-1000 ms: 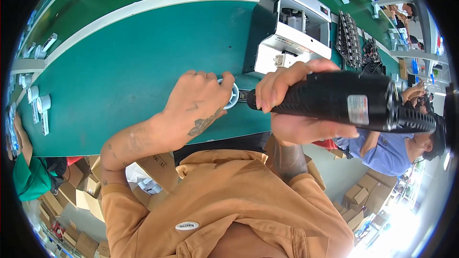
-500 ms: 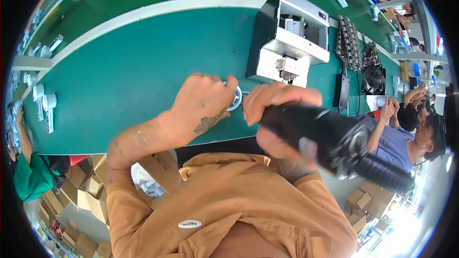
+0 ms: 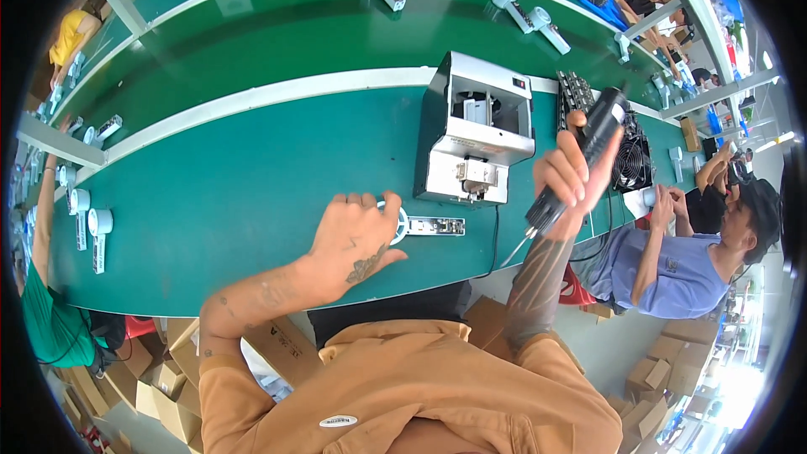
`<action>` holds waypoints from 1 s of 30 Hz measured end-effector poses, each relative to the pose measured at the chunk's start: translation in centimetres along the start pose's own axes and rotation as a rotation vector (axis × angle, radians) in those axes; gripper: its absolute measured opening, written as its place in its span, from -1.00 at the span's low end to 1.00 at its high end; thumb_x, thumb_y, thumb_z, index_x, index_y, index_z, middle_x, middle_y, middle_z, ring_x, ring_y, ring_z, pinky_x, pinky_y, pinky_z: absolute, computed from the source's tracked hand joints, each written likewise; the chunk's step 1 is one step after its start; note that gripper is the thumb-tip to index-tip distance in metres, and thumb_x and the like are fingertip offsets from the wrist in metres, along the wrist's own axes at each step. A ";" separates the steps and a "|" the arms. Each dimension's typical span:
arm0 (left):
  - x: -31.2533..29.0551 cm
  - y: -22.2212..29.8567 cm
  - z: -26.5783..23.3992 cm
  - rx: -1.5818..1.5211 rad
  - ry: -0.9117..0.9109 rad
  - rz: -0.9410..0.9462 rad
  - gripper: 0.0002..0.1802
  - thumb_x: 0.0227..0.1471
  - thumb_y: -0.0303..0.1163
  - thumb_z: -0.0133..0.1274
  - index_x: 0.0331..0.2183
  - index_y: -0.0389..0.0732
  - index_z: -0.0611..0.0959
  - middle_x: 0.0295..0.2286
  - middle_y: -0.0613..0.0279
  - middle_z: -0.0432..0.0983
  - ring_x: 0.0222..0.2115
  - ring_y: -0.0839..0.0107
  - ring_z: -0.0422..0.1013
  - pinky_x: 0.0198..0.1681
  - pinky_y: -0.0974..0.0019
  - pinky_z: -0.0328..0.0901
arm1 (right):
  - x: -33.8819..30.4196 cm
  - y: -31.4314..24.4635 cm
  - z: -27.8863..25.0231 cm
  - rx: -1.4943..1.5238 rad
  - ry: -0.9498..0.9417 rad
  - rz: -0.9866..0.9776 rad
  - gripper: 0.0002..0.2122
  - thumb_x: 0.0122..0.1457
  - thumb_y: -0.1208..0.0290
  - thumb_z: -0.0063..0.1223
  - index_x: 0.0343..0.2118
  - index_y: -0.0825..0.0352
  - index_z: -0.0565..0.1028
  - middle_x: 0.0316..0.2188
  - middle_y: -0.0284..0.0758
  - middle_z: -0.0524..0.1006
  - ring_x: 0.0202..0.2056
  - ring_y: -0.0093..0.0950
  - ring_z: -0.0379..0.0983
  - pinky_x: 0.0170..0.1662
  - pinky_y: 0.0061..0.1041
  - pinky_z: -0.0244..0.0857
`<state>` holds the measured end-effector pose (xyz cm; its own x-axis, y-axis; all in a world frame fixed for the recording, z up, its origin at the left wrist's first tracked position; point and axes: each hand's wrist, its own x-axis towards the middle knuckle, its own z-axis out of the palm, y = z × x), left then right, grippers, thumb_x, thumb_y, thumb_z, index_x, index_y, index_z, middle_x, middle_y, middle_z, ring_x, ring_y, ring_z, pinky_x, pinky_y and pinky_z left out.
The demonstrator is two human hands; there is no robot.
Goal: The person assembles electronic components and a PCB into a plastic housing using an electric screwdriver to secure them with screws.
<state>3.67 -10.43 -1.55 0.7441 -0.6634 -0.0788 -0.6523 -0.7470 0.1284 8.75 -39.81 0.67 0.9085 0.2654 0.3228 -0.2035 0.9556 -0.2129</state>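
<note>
My left hand (image 3: pixel 357 235) lies at the round head of a pale blue fan-shaped housing (image 3: pixel 402 223), thumb and fingers closed about its ring. The housing rests flat on the green bench, its slim handle (image 3: pixel 437 226) pointing right with small inner parts exposed. My right hand (image 3: pixel 567 172) is raised to the right, fingers wrapped round a black electric screwdriver (image 3: pixel 598 130). The driver is tilted, its thin bit pointing down and left, clear of the housing. Between and beyond my hands stands a black and silver screw feeder (image 3: pixel 479 134).
Behind the feeder lie dark metal parts (image 3: pixel 574 92) and a black round fan (image 3: pixel 632 160). A cable (image 3: pixel 496 244) hangs over the bench edge. More fan-shaped housings (image 3: pixel 100 223) stand at left and on the far belt (image 3: pixel 294 42). A co-worker (image 3: pixel 672 252) sits at right.
My right hand has swung the screwdriver up and away to the right, its bit now turned downward, uncovering the housing's handle. My left hand stays at the ring. The view has shifted.
</note>
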 end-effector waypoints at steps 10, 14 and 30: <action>-0.6 -4.7 -3.7 -0.323 -0.222 0.038 -0.46 -0.02 0.11 0.17 -0.23 -0.15 0.54 -0.52 0.06 0.52 -0.44 -0.03 0.47 -0.28 0.04 0.30 | 0.6 -6.1 -16.4 -0.215 0.500 0.285 -0.39 0.27 -0.22 -0.19 -0.22 0.42 0.41 -0.68 -0.46 0.19 -0.74 -0.68 0.08 -0.73 -0.67 0.00; 0.3 -6.9 -7.5 -0.329 -0.262 -0.202 -0.43 -0.10 0.11 0.25 -0.22 -0.13 0.54 -0.42 0.01 0.59 -0.35 0.03 0.52 -0.28 0.09 0.35 | 1.3 -5.5 -15.2 -0.399 0.634 0.219 -0.42 0.28 -0.22 -0.25 -0.23 0.36 0.41 -0.68 -0.46 0.25 -0.76 -0.67 0.13 -0.75 -0.69 0.03; 6.7 -22.8 -0.6 -0.054 0.409 -0.546 -0.23 -0.08 0.02 0.27 0.12 -0.09 0.46 -0.14 0.04 0.57 -0.12 0.05 0.50 -0.11 0.04 0.39 | 0.9 -3.8 -13.6 -0.331 0.617 0.097 -0.41 0.26 -0.24 -0.20 -0.24 0.37 0.39 -0.73 -0.43 0.25 -0.76 -0.64 0.12 -0.71 -0.61 0.05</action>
<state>23.60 2.17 -4.42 0.9659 -0.1142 0.2323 -0.1680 -0.9593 0.2268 15.34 -44.92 -10.76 0.9527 0.1330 -0.2732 -0.2616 0.8164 -0.5149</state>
